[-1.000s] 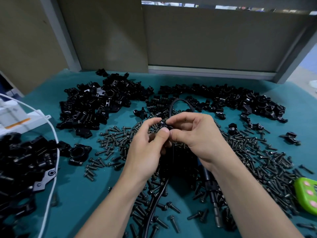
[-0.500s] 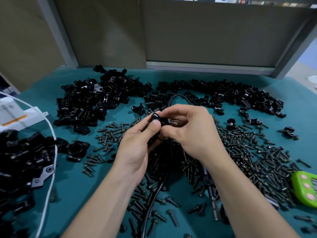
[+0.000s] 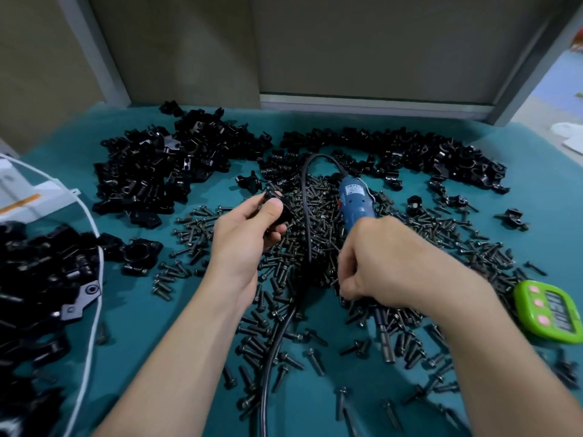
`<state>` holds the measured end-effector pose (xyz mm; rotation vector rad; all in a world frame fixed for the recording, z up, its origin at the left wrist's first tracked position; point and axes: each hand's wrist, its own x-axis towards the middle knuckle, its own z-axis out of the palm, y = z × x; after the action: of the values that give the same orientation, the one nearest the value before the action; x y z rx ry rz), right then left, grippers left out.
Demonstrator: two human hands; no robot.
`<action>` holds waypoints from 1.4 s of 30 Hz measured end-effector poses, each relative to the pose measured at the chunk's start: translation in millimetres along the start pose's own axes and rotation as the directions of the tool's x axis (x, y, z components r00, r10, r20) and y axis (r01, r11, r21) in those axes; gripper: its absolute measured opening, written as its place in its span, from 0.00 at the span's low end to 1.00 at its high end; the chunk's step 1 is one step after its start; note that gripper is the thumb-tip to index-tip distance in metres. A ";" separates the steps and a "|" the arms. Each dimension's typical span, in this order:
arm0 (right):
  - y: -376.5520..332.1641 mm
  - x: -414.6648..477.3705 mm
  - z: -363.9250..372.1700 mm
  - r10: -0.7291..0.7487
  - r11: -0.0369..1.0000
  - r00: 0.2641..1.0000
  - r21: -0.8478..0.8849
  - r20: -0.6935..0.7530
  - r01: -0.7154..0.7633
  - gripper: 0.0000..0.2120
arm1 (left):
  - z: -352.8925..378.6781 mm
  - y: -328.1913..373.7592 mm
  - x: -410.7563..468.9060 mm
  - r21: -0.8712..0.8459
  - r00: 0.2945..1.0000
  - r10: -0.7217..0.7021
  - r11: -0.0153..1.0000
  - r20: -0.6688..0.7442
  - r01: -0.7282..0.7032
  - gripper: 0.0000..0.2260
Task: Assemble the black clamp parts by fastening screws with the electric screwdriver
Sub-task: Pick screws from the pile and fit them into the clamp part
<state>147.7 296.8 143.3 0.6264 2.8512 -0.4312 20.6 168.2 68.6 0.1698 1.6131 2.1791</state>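
Note:
My left hand (image 3: 249, 234) is shut on a small black clamp part (image 3: 275, 205), held up over the loose screws (image 3: 318, 222) that cover the middle of the teal mat. My right hand (image 3: 394, 263) is curled over the middle of the electric screwdriver. Its blue body (image 3: 355, 203) sticks out beyond my knuckles, and its metal bit end (image 3: 385, 345) points toward me. The tool's black cord (image 3: 277, 342) loops from the far end back to the near edge. My fingers hide the grip itself.
Heaps of black clamp parts lie at the far left (image 3: 164, 175), far right (image 3: 426, 152) and near left (image 3: 38, 279). A green timer (image 3: 549, 310) sits at the right. A white cable (image 3: 91, 310) and white box (image 3: 28, 197) are at the left.
My hands were together on the clamp part. The right hand has let go and dropped onto the screwdriver, uncovering its blue body. The left hand keeps the part, shifted left.

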 end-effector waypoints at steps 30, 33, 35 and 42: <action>11.4 -2.3 40.4 -0.023 0.988 0.833 -0.141 -0.553 -0.066 0.13 | 0.5 -9.3 -3.0 0.155 0.995 0.071 0.985 0.065 -0.081 0.14; 9.0 15.0 37.4 0.028 0.995 0.848 -0.066 -0.529 -0.074 0.17 | 0.5 -10.0 -3.8 0.183 0.992 0.092 0.977 0.092 -0.107 0.12; 8.7 21.8 37.6 0.053 0.997 0.850 -0.024 -0.525 -0.078 0.17 | 1.4 -9.4 -4.8 0.193 0.990 0.103 0.974 0.098 -0.120 0.09; 18.9 21.6 39.1 0.147 0.887 0.809 0.438 -0.570 0.147 0.18 | -0.6 -8.8 -8.8 0.224 0.966 0.159 0.953 0.205 -0.205 0.12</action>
<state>141.4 308.9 96.8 0.9962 3.3444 -1.1301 30.6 166.2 61.5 0.5997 1.8125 2.0161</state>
